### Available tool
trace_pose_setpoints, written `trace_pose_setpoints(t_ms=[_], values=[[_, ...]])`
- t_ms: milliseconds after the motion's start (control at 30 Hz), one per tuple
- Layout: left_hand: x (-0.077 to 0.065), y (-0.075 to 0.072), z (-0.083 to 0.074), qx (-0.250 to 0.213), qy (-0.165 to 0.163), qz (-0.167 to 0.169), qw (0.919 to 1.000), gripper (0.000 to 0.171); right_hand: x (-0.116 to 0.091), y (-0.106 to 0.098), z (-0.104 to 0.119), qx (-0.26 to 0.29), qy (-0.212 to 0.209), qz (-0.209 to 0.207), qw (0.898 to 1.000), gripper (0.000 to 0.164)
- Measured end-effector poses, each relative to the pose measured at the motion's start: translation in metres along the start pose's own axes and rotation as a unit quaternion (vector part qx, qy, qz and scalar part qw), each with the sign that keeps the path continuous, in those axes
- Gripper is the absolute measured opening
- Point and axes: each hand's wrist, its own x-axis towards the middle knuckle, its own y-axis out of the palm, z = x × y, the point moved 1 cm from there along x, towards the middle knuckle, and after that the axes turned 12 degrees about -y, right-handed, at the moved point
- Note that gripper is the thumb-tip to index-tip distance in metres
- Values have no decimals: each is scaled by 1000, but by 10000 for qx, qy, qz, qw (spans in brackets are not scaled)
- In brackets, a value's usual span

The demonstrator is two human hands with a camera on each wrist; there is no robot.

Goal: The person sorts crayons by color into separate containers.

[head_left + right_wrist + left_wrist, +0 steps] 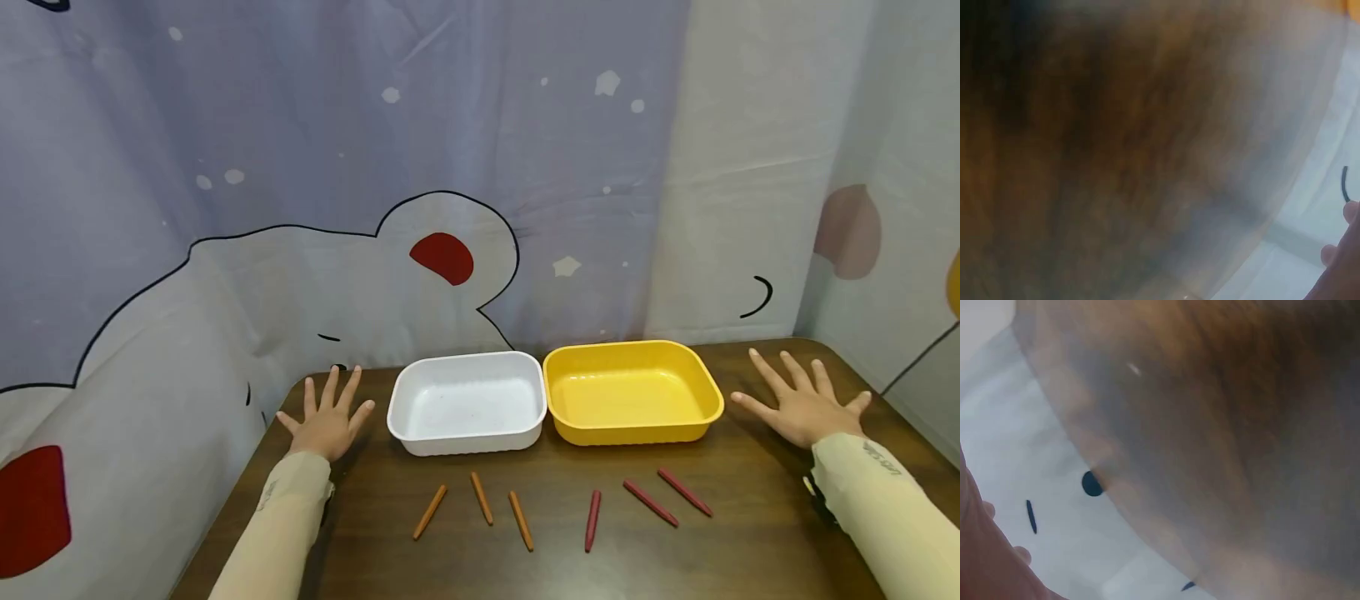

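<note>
My left hand point(324, 423) is at the table's left side with fingers spread, left of a white tray point(468, 442). On the far right my right hand point(810, 410) is spread the same way, beside a yellow tray point(637, 434). Neither hand holds anything. The trays stand side by side. In front of the white one lie three orange crayons, among them a left crayon point(430, 512), a middle crayon point(482, 498) and a right crayon point(521, 521). Three red crayons lie before the yellow tray: one upright in view point(592, 521) and two slanted, a nearer crayon point(650, 503) and a farther crayon point(685, 492).
The brown table point(555, 575) has rounded back corners. Behind it and along the sides hangs a printed curtain point(315, 283), close to the table's edges. Both wrist views show mostly blurred tabletop and some curtain.
</note>
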Motion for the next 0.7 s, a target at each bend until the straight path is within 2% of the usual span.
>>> trace_pose_setpoints(t_ms=[167,333,533,700], values=[[-3,-5,-6,-144,133,-174,9997,80,-2,-6,9,-239,-29,-161,9996,94],[-13,-10,-19,-469,511,-470,9965,80,-10,-12,25,-374,-303,-758,9960,90],[-28,-12,-37,-380,1020,-853,9904,82,-28,-17,59,-369,-817,-1578,9834,83],[-41,-8,-48,-142,1522,-1210,9808,82,-41,-16,84,108,-1253,-2082,9700,67]])
